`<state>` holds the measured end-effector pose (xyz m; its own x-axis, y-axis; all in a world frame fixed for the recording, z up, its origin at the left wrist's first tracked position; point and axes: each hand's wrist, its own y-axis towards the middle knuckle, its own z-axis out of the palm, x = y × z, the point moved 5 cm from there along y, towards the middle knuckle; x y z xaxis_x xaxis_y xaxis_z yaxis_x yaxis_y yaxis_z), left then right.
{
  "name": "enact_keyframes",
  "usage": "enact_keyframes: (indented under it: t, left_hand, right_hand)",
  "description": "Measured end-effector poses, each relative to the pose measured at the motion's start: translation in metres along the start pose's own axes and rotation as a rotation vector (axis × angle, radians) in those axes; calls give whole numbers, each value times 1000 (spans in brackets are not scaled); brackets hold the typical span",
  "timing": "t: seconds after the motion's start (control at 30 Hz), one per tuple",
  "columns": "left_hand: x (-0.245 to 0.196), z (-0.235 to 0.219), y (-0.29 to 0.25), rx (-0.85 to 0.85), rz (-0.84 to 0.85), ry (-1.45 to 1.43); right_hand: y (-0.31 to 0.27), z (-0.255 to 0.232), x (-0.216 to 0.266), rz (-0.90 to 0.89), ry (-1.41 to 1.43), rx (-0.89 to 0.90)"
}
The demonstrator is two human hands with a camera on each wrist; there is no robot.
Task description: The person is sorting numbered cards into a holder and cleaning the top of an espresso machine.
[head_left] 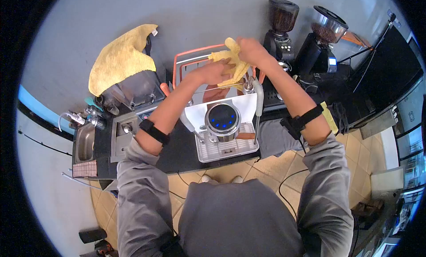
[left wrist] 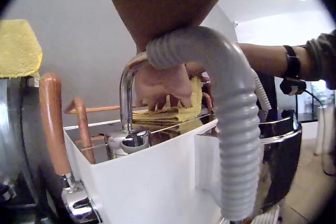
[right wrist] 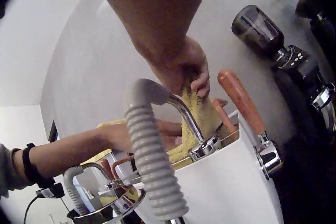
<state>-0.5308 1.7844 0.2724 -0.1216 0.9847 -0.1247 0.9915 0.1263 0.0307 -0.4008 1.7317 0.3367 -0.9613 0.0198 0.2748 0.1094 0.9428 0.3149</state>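
Note:
A yellow cloth lies bunched and partly folded on the mirror-like top of a white espresso machine. With its fingers spread and pointing down, my left hand rests on the cloth's left part. My right hand grips the cloth's far right end and holds it raised, as the right wrist view also shows, with curled fingers. Copper-coloured rails run round the top behind the hands. Grey-sleeved steam wands stand at the machine's front corners, close below the wrists.
Two coffee grinders with bean hoppers stand to the right. Another yellow cloth drapes over equipment at the left, near a small sink with a tap. A grey cloth hangs at the counter's front edge.

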Motion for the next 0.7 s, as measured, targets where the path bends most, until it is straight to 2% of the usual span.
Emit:
enact_keyframes:
  t: [0.07, 0.1, 0.17, 0.3, 0.37, 0.4, 0.47, 0.5, 0.6, 0.63, 0.67, 0.7]
  left_hand:
    - [3, 6, 2, 24, -137, -74]
    - [5, 2, 3, 19, -138, -68]
    - [6, 2, 0, 115, -97, -72]
    - [15, -21, -14, 150, -89, -201]
    - [21, -32, -20, 67, -62, -272]
    - [25, -36, -20, 31, -147, -275]
    - [31, -44, -25, -5, -154, -251]
    - [33, -47, -28, -41, -155, -225]
    - [37, -49, -36, -34, -167, -191]
    - [45, -44, -36, -38, -170, -192]
    - [48, -42, -36, -117, -105, -240]
    - [42, -49, -38, -196, -39, -289]
  right_hand:
    - [1, -2, 1, 11, -56, -37]
    - [2, -5, 3, 7, -58, -43]
    - [1, -2, 3, 63, -51, 34]
    - [-9, -7, 22, -3, 110, 95]
    - [-9, -7, 36, -95, 104, 147]
    - [-7, 0, 34, -99, 105, 150]
    - [-5, 10, 39, -266, 111, 122]
    - [-4, 12, 40, -270, 111, 126]
    - [-3, 9, 44, -227, 149, 187]
    - [-2, -2, 46, -131, 188, 209]
    - [-1, -8, 46, -34, 227, 229]
    - [3, -6, 41, -36, 225, 230]
